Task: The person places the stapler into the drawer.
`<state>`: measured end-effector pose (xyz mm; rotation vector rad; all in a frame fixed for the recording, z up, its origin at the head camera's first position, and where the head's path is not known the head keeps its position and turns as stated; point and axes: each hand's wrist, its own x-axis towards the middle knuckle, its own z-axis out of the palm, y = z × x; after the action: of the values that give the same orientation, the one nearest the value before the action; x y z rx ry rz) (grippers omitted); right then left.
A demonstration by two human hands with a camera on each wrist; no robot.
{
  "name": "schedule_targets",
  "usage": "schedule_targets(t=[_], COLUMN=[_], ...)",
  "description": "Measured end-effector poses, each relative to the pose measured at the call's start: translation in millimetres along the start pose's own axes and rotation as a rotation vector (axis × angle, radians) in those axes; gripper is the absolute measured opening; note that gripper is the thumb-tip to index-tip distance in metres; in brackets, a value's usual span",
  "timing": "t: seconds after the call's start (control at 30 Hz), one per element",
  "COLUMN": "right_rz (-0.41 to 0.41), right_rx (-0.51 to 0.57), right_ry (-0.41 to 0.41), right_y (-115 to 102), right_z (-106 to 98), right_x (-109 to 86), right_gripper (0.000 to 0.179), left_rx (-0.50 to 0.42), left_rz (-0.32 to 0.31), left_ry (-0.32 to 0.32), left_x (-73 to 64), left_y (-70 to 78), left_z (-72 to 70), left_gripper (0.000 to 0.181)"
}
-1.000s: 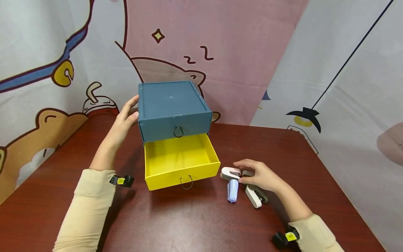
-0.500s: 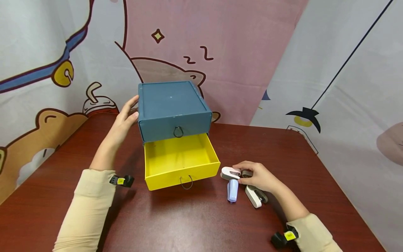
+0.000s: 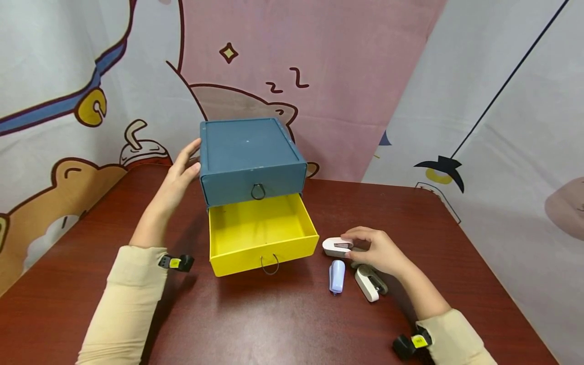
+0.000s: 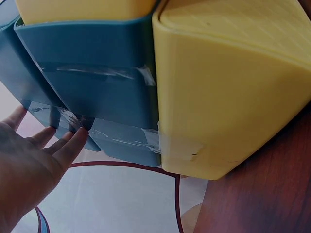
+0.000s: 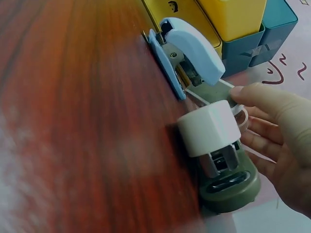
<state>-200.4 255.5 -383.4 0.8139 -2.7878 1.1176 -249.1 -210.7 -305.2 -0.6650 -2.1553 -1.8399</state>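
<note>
My left hand (image 3: pixel 171 182) rests with extended fingers against the left side of a blue drawer cabinet (image 3: pixel 248 144); the left wrist view shows the fingertips on its blue wall (image 4: pixel 104 97). Below the blue unit, a yellow drawer (image 3: pixel 262 258) is pulled out with nothing in it. To its right, my right hand (image 3: pixel 385 253) pinches one end of a white stapler (image 3: pixel 335 247) between thumb and fingers. A light blue stapler (image 3: pixel 337 276) lies just in front of it. Under the palm side sits a white and olive-green stapler (image 3: pixel 366 284), nearest in the right wrist view.
The dark red wooden table (image 3: pixel 283 324) carries everything. A printed cartoon cloth (image 3: pixel 347 91) hangs along the back and sides. Clear tape strips (image 4: pixel 112 138) cross the cabinet's side, and a yellow unit (image 4: pixel 228 107) stands beside the blue walls.
The right fingers have closed on the white stapler, which has shifted slightly right and back, away from the light blue one. The left hand and the drawers stay put.
</note>
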Motion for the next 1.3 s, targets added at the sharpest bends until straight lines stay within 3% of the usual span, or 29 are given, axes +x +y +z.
schedule_targets(t=[0.3,0.7,1.0,1.3], right_rz=[-0.052,-0.137,-0.218,-0.269], right_rx=[-0.027,-0.013,0.065,0.188], right_ry=[0.087,0.243,0.349,0.346], right_y=[-17,-57,-84,-108], right_z=[-11,-27,-30,-16], right_x=[2.5,9.1,16.4,28.8], right_gripper=[0.035,0.035,0.037,0.037], left_rx=[0.008,-0.006,-0.001,-0.01], left_rz=[0.002,0.01,0.005,-0.004], left_ry=[-0.003,0.001,-0.001,-0.005], left_x=[-0.1,0.1,-0.1,-0.2], left_y=[0.5,0.1,0.1,-0.1], left_z=[0.5,-0.2,-0.1,0.6], left_gripper=[0.06,0.06,0.06,0.061])
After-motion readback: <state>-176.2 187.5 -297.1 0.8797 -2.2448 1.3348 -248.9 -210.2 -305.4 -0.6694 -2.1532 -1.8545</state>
